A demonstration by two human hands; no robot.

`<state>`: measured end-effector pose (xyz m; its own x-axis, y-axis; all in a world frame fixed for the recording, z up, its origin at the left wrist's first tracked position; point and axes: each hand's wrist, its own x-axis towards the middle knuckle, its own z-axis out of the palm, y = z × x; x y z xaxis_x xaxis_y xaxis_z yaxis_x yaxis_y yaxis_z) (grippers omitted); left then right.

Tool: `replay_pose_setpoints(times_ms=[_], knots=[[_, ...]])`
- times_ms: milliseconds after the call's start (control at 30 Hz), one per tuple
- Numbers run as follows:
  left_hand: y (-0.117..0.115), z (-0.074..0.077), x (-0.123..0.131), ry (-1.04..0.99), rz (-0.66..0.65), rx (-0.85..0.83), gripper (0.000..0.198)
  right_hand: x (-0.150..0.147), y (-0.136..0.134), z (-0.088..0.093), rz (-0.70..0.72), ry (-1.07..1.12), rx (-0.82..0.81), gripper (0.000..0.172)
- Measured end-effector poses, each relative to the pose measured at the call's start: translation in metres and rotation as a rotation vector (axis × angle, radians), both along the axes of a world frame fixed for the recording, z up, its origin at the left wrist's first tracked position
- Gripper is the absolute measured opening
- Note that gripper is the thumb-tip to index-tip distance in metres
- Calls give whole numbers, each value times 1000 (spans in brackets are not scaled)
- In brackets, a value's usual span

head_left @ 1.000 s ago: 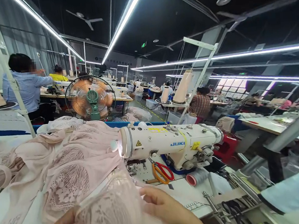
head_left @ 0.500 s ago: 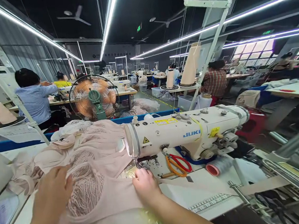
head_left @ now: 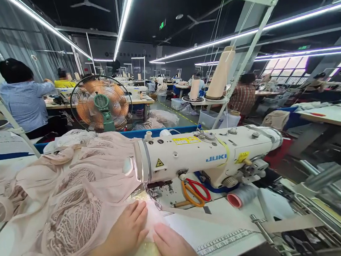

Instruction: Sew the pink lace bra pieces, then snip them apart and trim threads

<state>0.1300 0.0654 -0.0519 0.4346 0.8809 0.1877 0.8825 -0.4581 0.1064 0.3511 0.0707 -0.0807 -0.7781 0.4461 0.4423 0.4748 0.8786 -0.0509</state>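
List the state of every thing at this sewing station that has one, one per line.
left hand: flat, palm down on the pink lace fabric
right hand: flat on the fabric beside the left
pink lace fabric: bunched in folds left of the needle
JUKI sewing machine: upright, work lamp lit
scissors: shut, lying on the machine bed
fan: blades blurred, spinning

Bare hands and forearms of the wearer.
The left hand (head_left: 128, 228) and right hand (head_left: 173, 248) carry no gloves, rings or watch; both forearms are unsleeved where visible.
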Motion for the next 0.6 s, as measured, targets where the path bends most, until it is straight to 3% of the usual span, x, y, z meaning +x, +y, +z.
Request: replay_pose_setpoints(times_ms=[133, 233, 333, 467, 600], knots=[[-8, 28, 24, 128, 210, -74, 49, 17, -6, -29, 56, 16, 63, 39], [-8, 43, 39, 204, 297, -121, 50, 16, -12, -38, 41, 50, 41, 38], [-4, 45, 42, 245, 319, -151, 52, 12, -12, -37, 13, 65, 55, 35], [8, 40, 40, 245, 367, -144, 52, 8, -1, -25, 102, 25, 137, 39], [21, 41, 41, 235, 406, -153, 50, 2, 7, -12, 77, -20, 78, 41]])
